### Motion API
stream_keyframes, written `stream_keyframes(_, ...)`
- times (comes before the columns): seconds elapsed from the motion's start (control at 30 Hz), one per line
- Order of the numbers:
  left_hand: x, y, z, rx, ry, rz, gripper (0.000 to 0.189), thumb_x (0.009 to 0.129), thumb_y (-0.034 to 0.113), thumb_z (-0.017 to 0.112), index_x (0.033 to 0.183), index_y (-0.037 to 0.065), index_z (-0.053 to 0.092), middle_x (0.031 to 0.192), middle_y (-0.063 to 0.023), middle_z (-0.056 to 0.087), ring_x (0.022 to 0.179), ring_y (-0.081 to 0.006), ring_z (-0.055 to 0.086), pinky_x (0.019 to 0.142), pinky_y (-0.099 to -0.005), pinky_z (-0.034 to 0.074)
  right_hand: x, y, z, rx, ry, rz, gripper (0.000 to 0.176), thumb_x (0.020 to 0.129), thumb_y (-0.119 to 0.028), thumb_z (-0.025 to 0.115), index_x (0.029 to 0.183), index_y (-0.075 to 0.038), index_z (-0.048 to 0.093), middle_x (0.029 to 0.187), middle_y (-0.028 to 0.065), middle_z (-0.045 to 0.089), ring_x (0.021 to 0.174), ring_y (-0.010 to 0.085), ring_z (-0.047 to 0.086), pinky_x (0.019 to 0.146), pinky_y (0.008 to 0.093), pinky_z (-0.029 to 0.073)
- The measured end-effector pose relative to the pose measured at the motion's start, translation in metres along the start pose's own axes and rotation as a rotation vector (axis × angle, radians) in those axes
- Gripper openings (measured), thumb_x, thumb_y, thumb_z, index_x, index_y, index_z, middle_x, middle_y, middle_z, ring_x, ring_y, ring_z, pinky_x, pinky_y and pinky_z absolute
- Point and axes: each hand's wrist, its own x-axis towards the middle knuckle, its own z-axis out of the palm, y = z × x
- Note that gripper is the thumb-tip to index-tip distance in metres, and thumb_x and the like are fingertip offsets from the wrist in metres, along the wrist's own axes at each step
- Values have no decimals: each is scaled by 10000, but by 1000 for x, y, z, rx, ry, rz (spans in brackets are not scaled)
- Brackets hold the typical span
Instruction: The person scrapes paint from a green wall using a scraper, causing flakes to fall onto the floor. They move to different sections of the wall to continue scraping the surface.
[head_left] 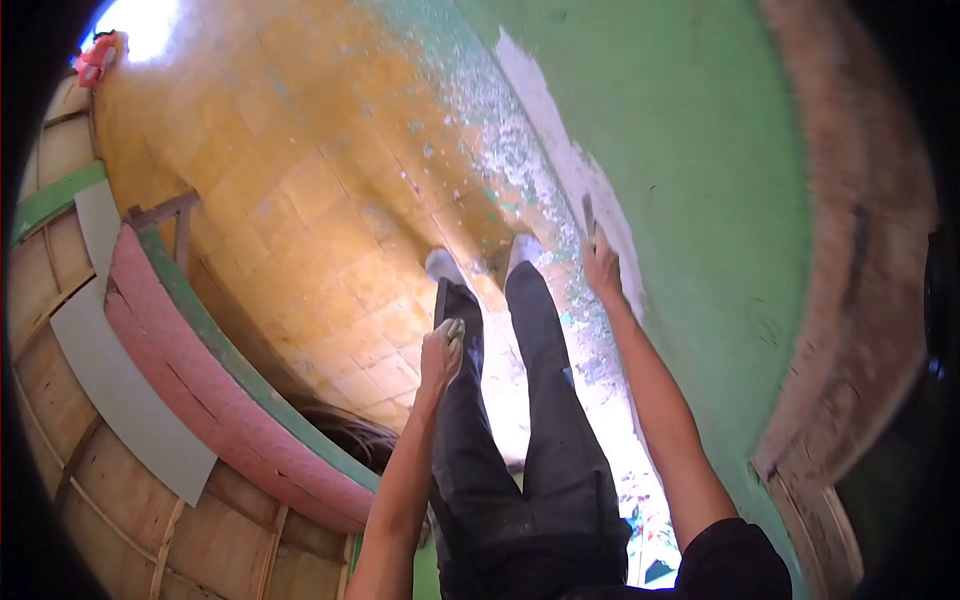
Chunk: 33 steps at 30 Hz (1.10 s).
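Observation:
Against the lower part of the green wall (710, 150), my right hand (601, 262) is closed round a small scraper (588, 212), whose blade lies at a pale, bare strip (560, 125) along the wall's foot. My left hand (443, 350) is closed in front of my left leg, near the knee; what it holds, if anything, cannot be made out. Flakes of green and white paint (510, 150) lie thickly on the floor beside the wall.
Yellow floor tiles (300, 200) stretch ahead, under my feet. On the left are a pink and green board (200, 350), wooden framing panels (110, 470) and a grey sheet (130, 400). A red object (97, 60) is at the far upper left. A brown edge (860, 250) borders the wall.

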Motion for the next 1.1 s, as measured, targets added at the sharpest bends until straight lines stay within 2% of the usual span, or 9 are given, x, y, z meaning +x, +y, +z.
stream_keyframes(0.17,23,-32,46,39,-95,-146,268,937,209,526,790,-14,506,746,-272,512,746,-486,502,591,-463,396,51,13,45,129,123,182,437,912,-209,526,1276,29,477,1142,310,583,1055,482,551,895,482,429)
stream_keyframes(0.23,39,-45,70,-26,-139,-77,300,955,259,525,848,-20,561,739,-200,563,697,-352,533,636,-376,435,48,34,61,186,157,181,442,911,-198,538,1285,30,484,893,180,582,830,286,581,726,384,451)
stream_keyframes(0.27,52,-50,82,-60,-155,-31,324,963,284,525,877,-23,588,736,-164,588,672,-285,549,659,-333,455,47,43,63,264,133,196,445,900,-193,552,1282,28,493,945,180,602,887,288,590,775,375,450)
stream_keyframes(0.37,105,16,112,-284,-283,14,322,962,256,535,1147,-4,581,1039,-177,621,954,-236,607,843,-339,458,47,50,57,519,0,258,447,874,-172,589,1270,22,516,1038,157,639,1006,248,603,866,334,448)
stream_keyframes(0.43,147,57,147,-397,-313,79,520,952,278,540,1396,51,392,1240,-241,554,1213,-272,530,980,-340,419,49,47,47,668,-105,265,430,871,-149,596,1260,22,525,1040,123,626,1022,181,583,862,292,445)
stream_keyframes(0.5,189,81,186,-494,-302,288,618,940,278,549,1465,76,291,1230,-287,550,1213,-321,534,979,-363,423,48,43,45,765,-101,228,409,880,-129,588,1251,30,524,1069,106,606,1041,147,559,868,267,441)
stream_keyframes(0.7,209,125,220,-401,-378,175,656,932,221,537,1494,86,226,993,-303,611,943,-483,585,838,-421,470,38,57,32,812,-132,194,465,924,-78,485,1359,61,397,1292,123,498,1166,181,496,992,302,391)
stream_keyframes(0.93,215,130,238,-409,-64,146,668,898,50,486,1504,80,206,779,-267,569,749,-456,581,724,-470,453,32,64,9,737,-286,176,697,847,-67,505,1465,77,218,1323,195,493,1209,237,492,1018,331,382)
stream_keyframes(1.1,229,136,240,-308,65,200,731,861,2,472,1519,102,167,924,-258,529,818,-435,574,741,-475,456,22,93,8,590,-323,228,743,860,-129,567,1488,31,204,1269,195,547,1188,248,507,956,334,424)
